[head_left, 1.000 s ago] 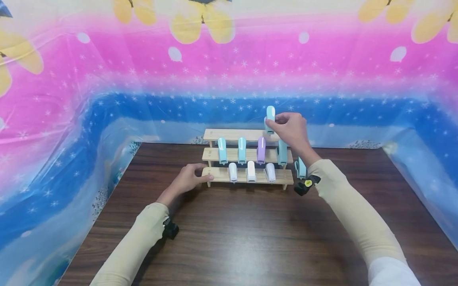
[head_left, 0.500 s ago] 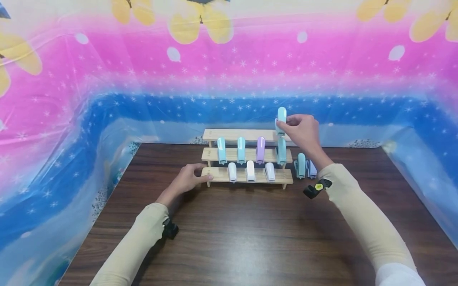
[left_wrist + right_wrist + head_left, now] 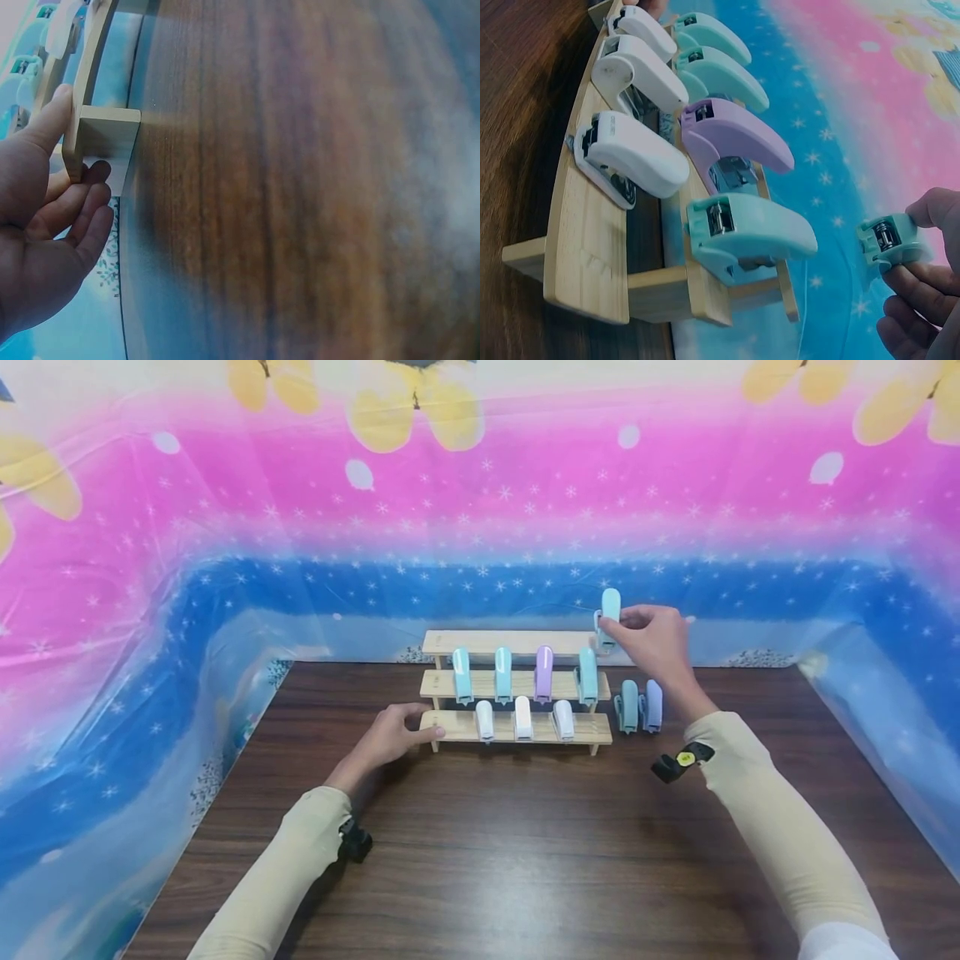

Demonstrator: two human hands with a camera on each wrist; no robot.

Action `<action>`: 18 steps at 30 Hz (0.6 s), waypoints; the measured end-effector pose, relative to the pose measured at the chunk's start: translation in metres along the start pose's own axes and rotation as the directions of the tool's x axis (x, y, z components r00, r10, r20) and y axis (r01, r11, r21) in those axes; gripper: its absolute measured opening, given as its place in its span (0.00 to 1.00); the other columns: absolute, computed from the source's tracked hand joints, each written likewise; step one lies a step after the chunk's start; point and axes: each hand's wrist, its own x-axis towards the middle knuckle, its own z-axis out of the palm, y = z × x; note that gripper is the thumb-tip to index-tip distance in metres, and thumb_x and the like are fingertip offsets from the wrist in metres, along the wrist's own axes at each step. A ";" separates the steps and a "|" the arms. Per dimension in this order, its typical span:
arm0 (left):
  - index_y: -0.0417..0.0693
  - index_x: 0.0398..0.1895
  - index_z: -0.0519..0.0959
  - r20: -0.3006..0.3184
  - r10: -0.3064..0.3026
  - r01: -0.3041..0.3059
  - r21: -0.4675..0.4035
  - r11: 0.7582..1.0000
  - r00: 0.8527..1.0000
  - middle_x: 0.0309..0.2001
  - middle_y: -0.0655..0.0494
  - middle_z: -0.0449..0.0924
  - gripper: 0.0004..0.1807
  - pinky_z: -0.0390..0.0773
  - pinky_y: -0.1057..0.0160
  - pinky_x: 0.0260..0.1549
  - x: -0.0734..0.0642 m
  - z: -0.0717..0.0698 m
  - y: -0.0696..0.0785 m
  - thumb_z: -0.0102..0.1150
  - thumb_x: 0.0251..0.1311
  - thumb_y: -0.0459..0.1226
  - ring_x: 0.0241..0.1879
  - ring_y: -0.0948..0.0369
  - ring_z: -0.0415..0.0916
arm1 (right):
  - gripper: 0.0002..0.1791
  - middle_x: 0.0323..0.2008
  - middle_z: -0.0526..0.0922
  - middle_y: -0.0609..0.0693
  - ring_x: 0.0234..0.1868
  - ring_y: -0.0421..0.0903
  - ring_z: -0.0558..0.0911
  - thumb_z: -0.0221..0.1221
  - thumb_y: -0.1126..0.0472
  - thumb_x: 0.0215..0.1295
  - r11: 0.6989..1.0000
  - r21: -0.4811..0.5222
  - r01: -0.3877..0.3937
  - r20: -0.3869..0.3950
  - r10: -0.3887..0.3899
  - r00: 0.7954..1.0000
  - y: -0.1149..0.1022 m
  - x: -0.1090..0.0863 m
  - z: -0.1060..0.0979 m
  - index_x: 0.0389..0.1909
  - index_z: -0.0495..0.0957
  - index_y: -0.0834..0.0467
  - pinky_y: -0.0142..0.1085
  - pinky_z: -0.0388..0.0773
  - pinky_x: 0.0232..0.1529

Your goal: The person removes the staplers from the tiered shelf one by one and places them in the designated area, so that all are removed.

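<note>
My right hand (image 3: pixel 660 639) pinches a mint-green mini stapler (image 3: pixel 611 606) between thumb and fingers, just above the right end of the rack's top tier. In the right wrist view this stapler (image 3: pixel 889 238) shows its spring end. My left hand (image 3: pixel 390 735) grips the left end of the lowest tier of the three-tier wooden rack (image 3: pixel 510 643), thumb on top and fingers below. The middle tier bears a purple stapler (image 3: pixel 543 675) among mint ones, including a mint stapler (image 3: pixel 587 677) at its right end. Three white staplers stand on the lowest tier, one a white stapler (image 3: pixel 522 718) in the middle.
Right of the rack, a green stapler (image 3: pixel 628 706) and a lavender-blue stapler (image 3: pixel 652 706) stand side by side on the dark wooden table (image 3: pixel 480 843). A patterned cloth (image 3: pixel 510 510) hangs behind and at both sides of the table.
My right hand has moved right with the mint stapler, from above the top tier to its right end. The lavender-blue stapler has come into view. My left hand keeps its grip.
</note>
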 end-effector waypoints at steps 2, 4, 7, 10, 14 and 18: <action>0.40 0.67 0.76 0.001 0.000 0.000 0.000 1.000 1.000 0.62 0.41 0.79 0.35 0.79 0.50 0.48 0.000 0.000 0.000 0.69 0.63 0.52 0.31 0.58 0.83 | 0.31 0.44 0.89 0.58 0.45 0.51 0.85 0.68 0.37 0.62 1.000 -0.001 0.000 -0.005 0.000 1.000 0.003 0.000 -0.002 0.49 0.86 0.61 0.43 0.77 0.45; 0.41 0.67 0.76 -0.003 0.004 -0.004 0.007 1.000 1.000 0.62 0.41 0.79 0.35 0.78 0.50 0.49 0.000 0.000 -0.001 0.69 0.63 0.52 0.34 0.59 0.82 | 0.30 0.44 0.89 0.59 0.45 0.51 0.85 0.68 0.38 0.62 1.000 0.004 -0.010 -0.005 0.010 1.000 0.006 -0.001 -0.005 0.49 0.86 0.61 0.41 0.77 0.44; 0.41 0.66 0.77 -0.004 0.003 -0.003 0.003 1.000 1.000 0.62 0.41 0.79 0.34 0.79 0.49 0.49 0.000 0.000 0.000 0.69 0.64 0.52 0.35 0.57 0.83 | 0.33 0.45 0.88 0.58 0.45 0.51 0.84 0.68 0.37 0.62 0.999 0.012 -0.044 -0.001 0.044 0.999 0.011 -0.003 -0.010 0.52 0.85 0.61 0.39 0.78 0.42; 0.42 0.66 0.77 -0.004 0.005 -0.005 0.002 1.000 1.000 0.62 0.42 0.79 0.33 0.79 0.49 0.49 0.000 0.001 0.000 0.69 0.63 0.51 0.37 0.56 0.83 | 0.35 0.47 0.87 0.58 0.46 0.50 0.84 0.68 0.36 0.61 0.996 0.015 -0.087 0.006 0.087 0.996 0.017 -0.006 -0.015 0.56 0.83 0.62 0.38 0.79 0.41; 0.42 0.65 0.78 -0.008 0.011 -0.011 0.010 1.000 1.000 0.62 0.42 0.79 0.33 0.77 0.48 0.53 0.000 0.001 0.000 0.70 0.63 0.52 0.44 0.55 0.82 | 0.35 0.49 0.86 0.59 0.47 0.51 0.82 0.68 0.37 0.62 0.993 0.005 -0.116 0.006 0.116 0.993 0.025 -0.009 -0.020 0.57 0.82 0.62 0.39 0.79 0.44; 0.41 0.65 0.77 -0.010 0.013 -0.013 0.013 1.000 1.000 0.63 0.42 0.79 0.34 0.76 0.46 0.55 0.000 0.000 0.000 0.70 0.63 0.52 0.47 0.53 0.81 | 0.34 0.50 0.85 0.59 0.48 0.51 0.82 0.68 0.38 0.62 0.993 0.000 -0.119 0.001 0.119 0.993 0.034 -0.011 -0.024 0.56 0.83 0.62 0.42 0.78 0.48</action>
